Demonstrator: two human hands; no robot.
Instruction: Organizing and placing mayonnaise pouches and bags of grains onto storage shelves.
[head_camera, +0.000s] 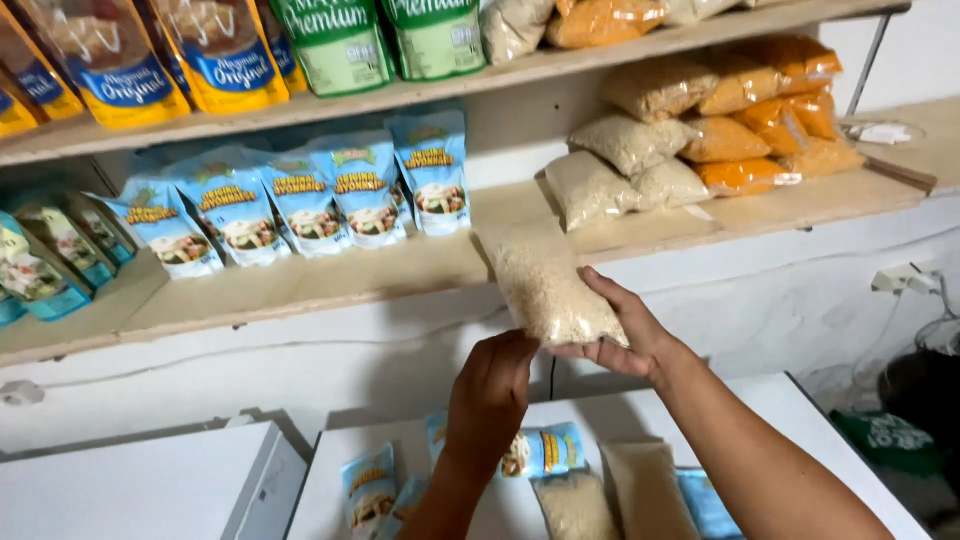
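Note:
A clear bag of pale grain (545, 288) is held up in front of the wooden shelf (330, 275). My right hand (625, 335) grips its lower right side, thumb across the front. My left hand (490, 395) comes up from below and touches the bag's lower left corner, fingers curled. The bag's top reaches the shelf's front edge, in the gap between blue pouches and stacked grain bags.
Blue stand-up pouches (300, 200) line the shelf's left; pale grain bags (625, 165) and orange ones (765, 120) are stacked at right. Yellow and green packs (340, 40) fill the upper shelf. More pouches and grain bags (575, 495) lie on the white chest top (800, 420) below.

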